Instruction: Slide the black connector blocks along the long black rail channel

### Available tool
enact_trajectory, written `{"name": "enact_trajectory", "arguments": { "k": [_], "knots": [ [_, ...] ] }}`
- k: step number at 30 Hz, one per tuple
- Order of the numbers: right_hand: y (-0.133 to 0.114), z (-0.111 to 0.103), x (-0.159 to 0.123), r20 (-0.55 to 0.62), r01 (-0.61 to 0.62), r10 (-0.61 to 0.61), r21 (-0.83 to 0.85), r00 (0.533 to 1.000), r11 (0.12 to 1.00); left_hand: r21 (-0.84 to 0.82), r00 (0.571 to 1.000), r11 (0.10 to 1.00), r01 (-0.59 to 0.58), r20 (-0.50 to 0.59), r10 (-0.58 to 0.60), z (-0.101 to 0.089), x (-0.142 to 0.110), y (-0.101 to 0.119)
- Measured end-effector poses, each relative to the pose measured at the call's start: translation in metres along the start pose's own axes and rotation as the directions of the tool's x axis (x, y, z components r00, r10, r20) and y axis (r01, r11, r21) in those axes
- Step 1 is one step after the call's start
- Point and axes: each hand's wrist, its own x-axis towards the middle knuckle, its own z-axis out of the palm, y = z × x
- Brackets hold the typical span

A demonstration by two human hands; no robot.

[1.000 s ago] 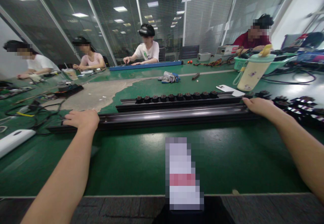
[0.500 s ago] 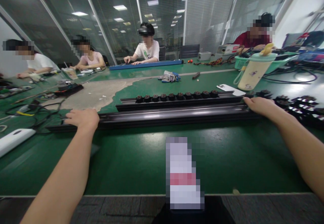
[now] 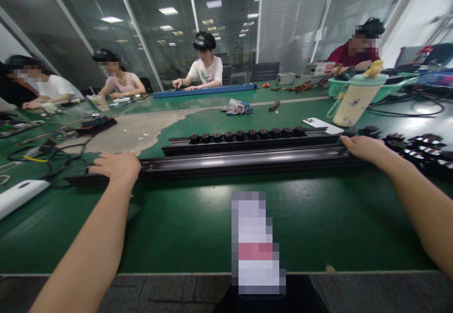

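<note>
A long black metal rail [image 3: 219, 161] with a shiny channel lies crosswise on the green table. My left hand [image 3: 118, 166] lies over its left part, fingers bent round it and partly hidden. At the other end my right hand [image 3: 364, 147] grips the rail, the thumb on top and most fingers out of sight. Just behind lies a second, shorter black rail [image 3: 212, 149], bearing a row of several round black parts [image 3: 240, 135]. More black parts with shiny faces [image 3: 424, 148] are heaped beside my right forearm.
A white phone [image 3: 322, 125] and a cream cup [image 3: 357, 103] stand behind my right hand, near a green basket [image 3: 392, 90]. Cables [image 3: 49, 162] and a white device [image 3: 23, 195] lie at left. Gloves [image 3: 237, 107] lie farther back. Several people sit round the table.
My left hand has shifted very slightly, and the rail's left end has moved a touch to the left. My right hand looks unmoved.
</note>
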Motion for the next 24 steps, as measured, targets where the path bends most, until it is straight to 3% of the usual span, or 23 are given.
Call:
{"name": "enact_trajectory", "arguments": {
  "k": [3, 5, 24],
  "knots": [
    [-0.002, -0.003, -0.001, 0.046, -0.032, 0.032, 0.004, 0.998, 0.999, 0.017, 0.977, 0.977, 0.214, -0.029, -0.213, -0.002, -0.005, 0.002],
    [-0.002, -0.005, -0.002, 0.061, -0.041, 0.041, 0.005, 0.997, 0.999, 0.017, 0.970, 0.970, 0.243, -0.033, -0.242, -0.003, -0.007, 0.004],
    [-0.002, -0.003, -0.001, 0.096, -0.042, 0.041, 0.013, 0.995, 0.999, -0.005, 0.985, 0.987, 0.163, 0.061, -0.162, -0.028, -0.026, 0.012]
  ]
}}
